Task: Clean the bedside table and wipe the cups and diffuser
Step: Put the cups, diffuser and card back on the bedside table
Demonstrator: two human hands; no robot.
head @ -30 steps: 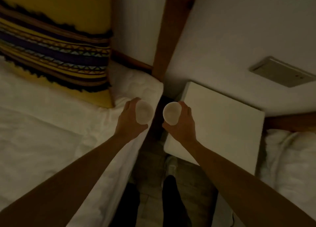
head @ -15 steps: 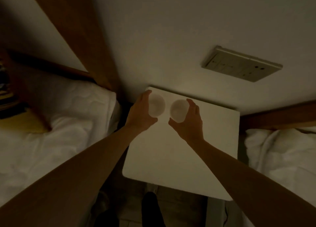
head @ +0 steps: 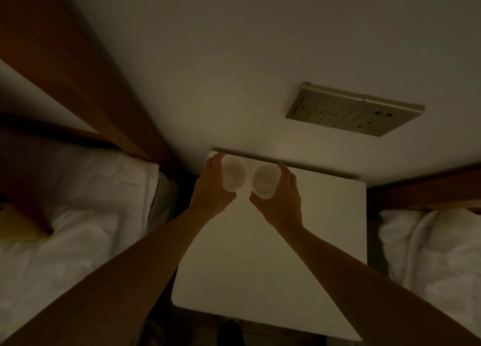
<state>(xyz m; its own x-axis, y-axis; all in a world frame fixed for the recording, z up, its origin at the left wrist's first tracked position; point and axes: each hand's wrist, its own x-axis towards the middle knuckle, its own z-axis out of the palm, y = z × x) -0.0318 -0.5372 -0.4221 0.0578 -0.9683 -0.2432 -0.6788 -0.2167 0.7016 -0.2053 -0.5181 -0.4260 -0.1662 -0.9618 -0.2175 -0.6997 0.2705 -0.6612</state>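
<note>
A dim room is being seen: a switch panel (head: 355, 110) on the wall (head: 234, 59), white bedding (head: 65, 202) beside.

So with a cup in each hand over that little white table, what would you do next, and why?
Probably lower both cups onto the table and let go. The left hand grips the left cup and the right hand grips the right cup, side by side over the back edge of the bedside table, near the wall. Whether they already touch the top, I cannot tell.
</note>
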